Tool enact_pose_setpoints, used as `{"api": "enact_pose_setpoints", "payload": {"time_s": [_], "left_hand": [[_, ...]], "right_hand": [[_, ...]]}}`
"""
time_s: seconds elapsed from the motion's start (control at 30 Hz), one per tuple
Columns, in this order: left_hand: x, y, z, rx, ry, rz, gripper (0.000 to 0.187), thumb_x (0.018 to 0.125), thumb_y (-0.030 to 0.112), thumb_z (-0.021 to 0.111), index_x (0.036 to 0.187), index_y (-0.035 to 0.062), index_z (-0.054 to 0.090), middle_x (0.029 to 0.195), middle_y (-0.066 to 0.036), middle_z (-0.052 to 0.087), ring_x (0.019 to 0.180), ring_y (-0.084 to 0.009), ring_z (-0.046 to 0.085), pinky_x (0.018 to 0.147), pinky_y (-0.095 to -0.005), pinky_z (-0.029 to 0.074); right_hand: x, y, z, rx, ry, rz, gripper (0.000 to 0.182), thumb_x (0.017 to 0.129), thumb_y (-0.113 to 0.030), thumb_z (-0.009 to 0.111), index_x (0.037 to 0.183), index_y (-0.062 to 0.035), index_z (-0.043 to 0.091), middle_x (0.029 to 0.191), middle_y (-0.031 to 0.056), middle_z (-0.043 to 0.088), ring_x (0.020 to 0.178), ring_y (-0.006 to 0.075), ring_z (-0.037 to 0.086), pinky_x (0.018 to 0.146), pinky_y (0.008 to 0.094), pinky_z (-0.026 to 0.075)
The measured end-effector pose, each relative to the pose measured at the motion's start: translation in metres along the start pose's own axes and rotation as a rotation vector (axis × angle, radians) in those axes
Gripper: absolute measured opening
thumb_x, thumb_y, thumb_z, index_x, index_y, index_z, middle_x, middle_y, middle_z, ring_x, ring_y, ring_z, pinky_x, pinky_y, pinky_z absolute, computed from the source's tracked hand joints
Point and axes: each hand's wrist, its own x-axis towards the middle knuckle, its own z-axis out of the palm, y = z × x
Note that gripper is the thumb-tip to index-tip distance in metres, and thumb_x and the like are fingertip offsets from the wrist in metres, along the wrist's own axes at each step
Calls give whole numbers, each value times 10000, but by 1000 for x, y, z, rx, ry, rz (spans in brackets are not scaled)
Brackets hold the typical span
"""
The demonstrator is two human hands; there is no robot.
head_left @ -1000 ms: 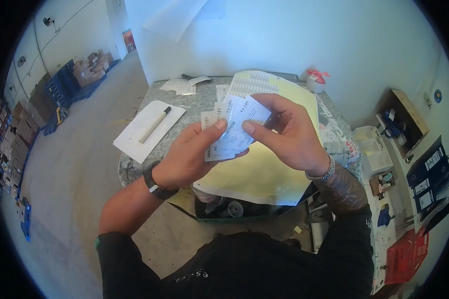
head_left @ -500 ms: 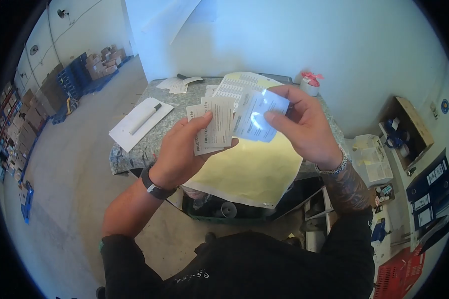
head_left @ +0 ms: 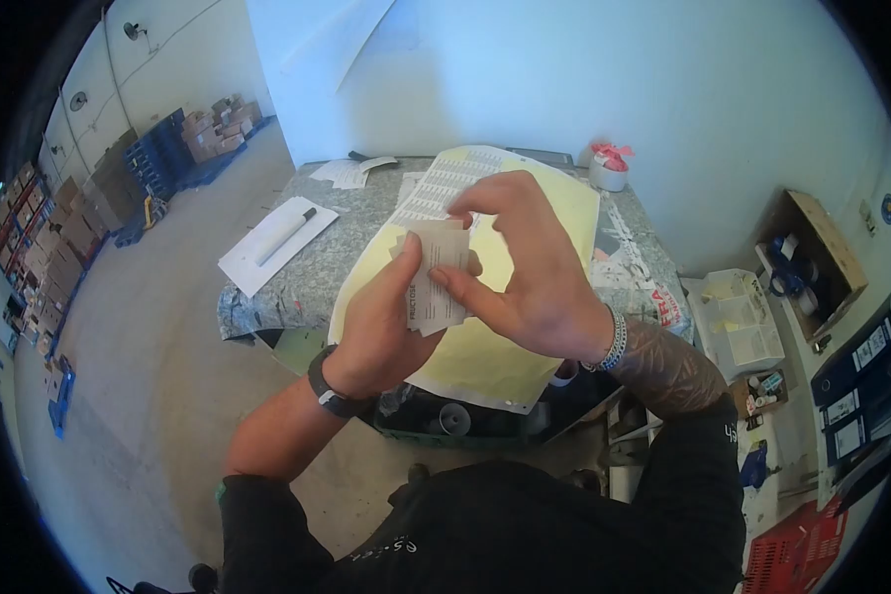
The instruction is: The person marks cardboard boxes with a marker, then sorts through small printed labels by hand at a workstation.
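A small stack of white printed labels [head_left: 436,297], the top one reading "FRUCTOSE", is held upright over the worktable. My left hand [head_left: 376,307] is closed around its left side and lower edge, thumb on the front. From the right, my right hand [head_left: 540,272] pinches the same stack, thumb on its face and fingers partly hidden behind; the index finger arches above the top edge. Beneath both hands lies a large yellow sheet [head_left: 485,371] overhanging the table's front edge, with rows of printed white labels [head_left: 445,188] on its far part.
On the grey worktable [head_left: 312,272] are white papers with a marker [head_left: 287,236], loose paper slips [head_left: 339,174] and a white pot with a pink bow [head_left: 610,170]. A dark green crate [head_left: 426,432] sits below. Shelves with binders [head_left: 856,381] stand right.
My right hand has moved left and brought its fanned labels onto those in my left hand. The labels now form one closer stack.
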Motion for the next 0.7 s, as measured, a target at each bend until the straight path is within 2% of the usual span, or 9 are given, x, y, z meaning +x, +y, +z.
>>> {"api": "enact_pose_setpoints", "payload": {"time_s": [0.07, 0.1, 0.17, 0.2, 0.23, 0.3, 0.53, 0.63, 0.7], "left_hand": [[1, -4, -10, -91, -78, -5, 537, 1058, 433, 332, 1423, 43, 392, 1117, -63, 565, 1013, -169, 554, 914, -363, 459], [-1, -3, -5, -89, -78, 0, 537, 1058, 433, 332, 1423, 43, 392, 1117, -63, 565, 1013, -169, 554, 914, -363, 459], [-8, -2, 9, -85, -43, -1, 520, 1052, 444, 345, 1391, 56, 421, 1087, -42, 555, 1004, -161, 537, 892, -368, 460], [-9, -2, 1, 52, -138, -3, 555, 1036, 504, 319, 1388, 86, 416, 1230, -74, 538, 1092, -191, 545, 950, -372, 449], [-12, -4, -1, 51, -137, -5, 555, 1036, 504, 319, 1388, 86, 416, 1230, -74, 538, 1092, -191, 545, 950, -372, 449], [-14, -3, 3, -55, -159, 12, 511, 1031, 496, 357, 1307, 77, 453, 1084, -64, 556, 1026, -177, 553, 905, -363, 469], [-11, -6, -12, -124, -208, -9, 528, 1009, 500, 416, 1307, 66, 441, 1052, -95, 562, 940, -198, 594, 877, -364, 505], [-13, -3, -8, 33, -187, -13, 589, 937, 536, 509, 1299, 74, 469, 1091, -88, 570, 983, -211, 589, 922, -413, 489], [-13, 2, 8, 172, -90, 88, 554, 871, 419, 605, 1284, 71, 479, 1072, -74, 566, 977, -206, 588, 933, -415, 488]], "right_hand": [[0, 4, -6, 63, -72, -119, 443, 725, -225, 827, 1056, -48, 590, 1182, 176, 502, 1075, 332, 541, 950, 426, 440], [1, 3, -8, 64, -72, -124, 443, 725, -225, 827, 1056, -48, 590, 1182, 176, 502, 1075, 332, 541, 950, 426, 440], [2, -3, -13, -110, -231, -266, 498, 665, -272, 872, 989, -63, 556, 1258, 191, 494, 1172, 385, 511, 1050, 489, 390], [0, -3, -11, -145, -219, -243, 524, 641, -285, 884, 988, -71, 556, 1288, 186, 505, 1250, 425, 472, 1092, 520, 356], [-1, -1, -10, -143, -219, -240, 524, 641, -285, 884, 988, -71, 556, 1288, 186, 505, 1250, 425, 472, 1092, 520, 356], [0, 4, -9, 41, -286, -224, 513, 652, -264, 874, 1010, -70, 562, 1318, 176, 510, 1289, 442, 450, 1069, 521, 376], [6, -2, -7, -50, -282, -287, 492, 656, -206, 859, 1021, -69, 559, 1328, 174, 514, 1294, 410, 468, 1027, 481, 416], [7, 1, -5, 46, -316, -248, 493, 645, -194, 856, 1018, -69, 559, 1319, 168, 525, 1301, 408, 463, 1028, 478, 417], [7, 3, -5, 100, -323, -211, 507, 639, -172, 849, 1047, -67, 568, 1324, 160, 529, 1318, 409, 449, 1036, 481, 409]]}}
